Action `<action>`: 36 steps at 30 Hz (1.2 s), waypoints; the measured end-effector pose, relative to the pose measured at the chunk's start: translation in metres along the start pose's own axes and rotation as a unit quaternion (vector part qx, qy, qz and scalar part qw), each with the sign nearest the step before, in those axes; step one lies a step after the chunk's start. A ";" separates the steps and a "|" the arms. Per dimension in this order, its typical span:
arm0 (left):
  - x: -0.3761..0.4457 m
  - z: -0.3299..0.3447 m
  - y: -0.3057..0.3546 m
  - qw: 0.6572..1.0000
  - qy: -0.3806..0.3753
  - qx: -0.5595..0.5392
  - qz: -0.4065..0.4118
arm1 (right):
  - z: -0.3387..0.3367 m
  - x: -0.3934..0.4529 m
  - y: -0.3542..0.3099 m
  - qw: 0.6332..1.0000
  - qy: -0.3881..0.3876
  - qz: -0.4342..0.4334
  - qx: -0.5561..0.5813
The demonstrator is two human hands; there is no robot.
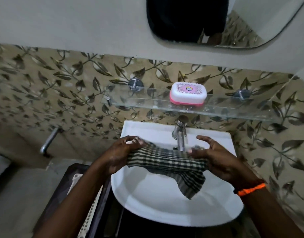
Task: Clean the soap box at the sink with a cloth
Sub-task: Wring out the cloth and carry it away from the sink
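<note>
A white soap box (188, 94) with a pink base and a patterned lid stands closed on the glass shelf (147, 103) above the sink. Over the white sink (165, 203) I hold a dark-and-cream checked cloth (166, 164) stretched between both hands. My left hand (120, 154) grips its left end. My right hand (214, 158) pinches its right end, and a loose corner hangs down into the basin. Both hands are well below the soap box and do not touch it.
A chrome tap (179, 134) rises at the sink's back, just behind the cloth. A second tap (49, 142) sticks out of the leaf-patterned tiles at the left. A mirror (216, 21) hangs above. A dark stand (75, 194) sits left of the sink.
</note>
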State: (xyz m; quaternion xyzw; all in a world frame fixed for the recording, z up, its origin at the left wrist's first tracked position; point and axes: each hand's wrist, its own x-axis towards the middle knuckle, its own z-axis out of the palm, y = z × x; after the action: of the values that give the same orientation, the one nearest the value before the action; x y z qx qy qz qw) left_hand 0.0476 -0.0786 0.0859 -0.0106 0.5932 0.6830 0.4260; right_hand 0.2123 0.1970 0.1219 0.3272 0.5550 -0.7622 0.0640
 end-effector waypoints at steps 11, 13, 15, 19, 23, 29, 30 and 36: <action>-0.092 0.002 -0.041 0.860 0.077 0.501 0.057 | 0.042 -0.001 0.003 0.889 -0.182 0.014 -0.420; -0.099 0.015 -0.048 0.801 0.075 0.586 0.102 | 0.047 -0.004 0.003 0.834 -0.180 -0.019 -0.521; -0.103 0.024 -0.051 0.767 0.072 0.621 0.144 | 0.051 -0.009 0.003 0.784 -0.178 -0.045 -0.593; -0.117 0.019 -0.040 0.762 0.105 0.622 0.147 | 0.054 -0.010 0.000 0.754 -0.206 -0.066 -0.620; -0.143 -0.011 -0.025 0.761 0.078 0.620 0.172 | 0.064 0.000 -0.010 0.744 -0.228 -0.101 -0.620; -0.187 -0.087 -0.040 0.951 0.110 0.191 0.218 | 0.127 0.031 -0.027 0.808 -0.401 -0.145 -0.407; -0.191 -0.097 -0.049 0.960 0.126 0.109 0.223 | 0.145 0.038 -0.025 0.826 -0.418 -0.132 -0.355; -0.204 -0.154 -0.102 0.924 0.262 -0.162 0.227 | 0.273 0.087 0.014 0.855 -0.479 -0.003 -0.200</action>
State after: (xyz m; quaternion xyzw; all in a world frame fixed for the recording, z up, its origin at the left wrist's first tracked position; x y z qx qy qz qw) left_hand 0.1628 -0.3274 0.0646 -0.1232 0.5512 0.8211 0.0817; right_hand 0.0348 -0.0278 0.1073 -0.1000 0.5972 -0.6970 0.3840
